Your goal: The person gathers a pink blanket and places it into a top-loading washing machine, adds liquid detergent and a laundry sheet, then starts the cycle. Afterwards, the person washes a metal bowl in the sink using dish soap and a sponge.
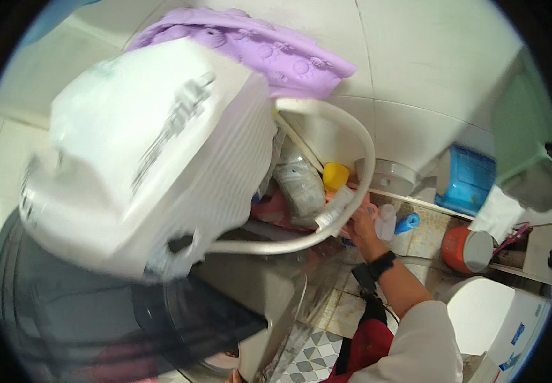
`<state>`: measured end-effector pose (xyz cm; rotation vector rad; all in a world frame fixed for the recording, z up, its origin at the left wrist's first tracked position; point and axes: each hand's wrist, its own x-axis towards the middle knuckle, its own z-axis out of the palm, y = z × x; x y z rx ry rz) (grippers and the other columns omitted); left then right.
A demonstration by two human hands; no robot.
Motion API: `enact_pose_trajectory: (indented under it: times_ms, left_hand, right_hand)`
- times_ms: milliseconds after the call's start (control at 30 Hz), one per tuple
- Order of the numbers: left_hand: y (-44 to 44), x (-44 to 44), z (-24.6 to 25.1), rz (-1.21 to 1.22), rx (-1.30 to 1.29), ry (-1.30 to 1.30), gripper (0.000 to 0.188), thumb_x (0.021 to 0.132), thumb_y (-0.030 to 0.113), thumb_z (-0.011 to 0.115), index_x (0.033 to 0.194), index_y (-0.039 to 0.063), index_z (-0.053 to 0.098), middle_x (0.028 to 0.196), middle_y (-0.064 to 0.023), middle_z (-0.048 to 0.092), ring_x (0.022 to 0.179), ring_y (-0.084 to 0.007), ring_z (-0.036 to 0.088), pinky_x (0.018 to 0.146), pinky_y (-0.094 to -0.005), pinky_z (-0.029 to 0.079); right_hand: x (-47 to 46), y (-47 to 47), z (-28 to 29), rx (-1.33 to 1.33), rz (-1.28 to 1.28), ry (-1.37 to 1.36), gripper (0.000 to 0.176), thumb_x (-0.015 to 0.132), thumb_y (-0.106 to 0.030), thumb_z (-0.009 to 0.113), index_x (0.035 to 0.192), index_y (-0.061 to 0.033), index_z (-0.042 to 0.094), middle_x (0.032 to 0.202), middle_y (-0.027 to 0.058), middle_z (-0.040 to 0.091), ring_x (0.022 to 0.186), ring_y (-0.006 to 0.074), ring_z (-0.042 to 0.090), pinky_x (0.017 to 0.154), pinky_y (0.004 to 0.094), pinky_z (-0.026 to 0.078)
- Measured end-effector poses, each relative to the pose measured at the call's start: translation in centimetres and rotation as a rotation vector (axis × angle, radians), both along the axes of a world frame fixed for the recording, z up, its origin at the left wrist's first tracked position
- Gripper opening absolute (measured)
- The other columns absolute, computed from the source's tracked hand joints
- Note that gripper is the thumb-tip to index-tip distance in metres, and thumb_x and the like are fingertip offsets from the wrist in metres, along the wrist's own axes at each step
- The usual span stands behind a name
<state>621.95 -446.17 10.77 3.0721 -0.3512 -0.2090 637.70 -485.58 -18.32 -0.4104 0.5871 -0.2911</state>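
My right hand (365, 230), with a black band and a device at the wrist, reaches to a pink plastic item (369, 210) beside the washing machine (276, 282). A pale hose (369, 158) with a white tag (336, 208) loops just in front of it, hiding my fingertips. Whether the hand grips anything cannot be told. Of my left hand (233, 377), only fingertips show at the bottom edge, by the machine's opening. The dark translucent lid (89, 306) fills the lower left. Over the machine is a large white plastic-wrapped object (161, 158), blurred, with dark printing.
A purple embossed mat (266, 57) leans against the tiled wall. Behind the hose are a clear plastic-wrapped bundle (300, 184) and a yellow cup (336, 176). To the right are a blue container (470, 179), an orange round container (465, 250) and a white toilet (482, 311).
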Motion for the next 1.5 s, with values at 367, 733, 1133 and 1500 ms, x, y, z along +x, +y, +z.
enact_pose_trajectory:
  times_ms: [367, 733, 1133, 1500]
  left_hand:
    - [10.0, -14.3, 1.3, -0.486, -0.546, -0.157, 0.042, 0.078, 0.007, 0.058, 0.119, 0.004, 0.052, 0.118, -0.0194, 0.051, 0.098, -0.0328, 0.055, 0.082, -0.0397, 0.045]
    - [25.0, -43.1, -1.5, 0.309, -0.58, -0.607, 0.005, 0.081, 0.013, 0.05, 0.082, 0.009, 0.052, 0.077, -0.0093, 0.052, 0.071, -0.0309, 0.056, 0.058, -0.0406, 0.045]
    - [33.7, -56.1, -4.8, 1.289, -0.619, -0.85, 0.022, 0.087, 0.027, 0.051, 0.076, 0.008, 0.05, 0.069, -0.0148, 0.054, 0.066, -0.0349, 0.056, 0.055, -0.0422, 0.043]
    - [48.1, -60.2, -0.4, 1.613, -0.678, -1.023, 0.031, 0.086, 0.019, 0.059, 0.066, 0.002, 0.044, 0.055, -0.0115, 0.044, 0.048, -0.0234, 0.043, 0.046, -0.0334, 0.037]
  right_hand:
    - [-28.7, 20.1, 14.8, 0.022, 1.081, 0.282, 0.03, 0.085, -0.019, 0.057, 0.11, -0.0015, 0.057, 0.098, 0.011, 0.064, 0.087, 0.0279, 0.062, 0.078, 0.0407, 0.052]
    - [-38.9, 50.0, 22.8, -0.353, 2.173, -0.884, 0.068, 0.082, -0.048, 0.06, 0.12, 0.0063, 0.046, 0.117, 0.0134, 0.055, 0.104, 0.0165, 0.054, 0.08, 0.028, 0.046]
    - [-50.1, 75.9, 29.2, -0.284, 2.248, -1.251, 0.04, 0.093, -0.032, 0.047, 0.106, 0.0045, 0.059, 0.104, 0.0165, 0.063, 0.099, 0.022, 0.058, 0.085, 0.0322, 0.043]
    - [-59.9, 94.7, 30.0, -0.445, 2.525, -1.109, 0.016, 0.083, -0.015, 0.064, 0.089, 0.0005, 0.066, 0.076, -0.0032, 0.061, 0.067, 0.0033, 0.05, 0.058, 0.0206, 0.041]
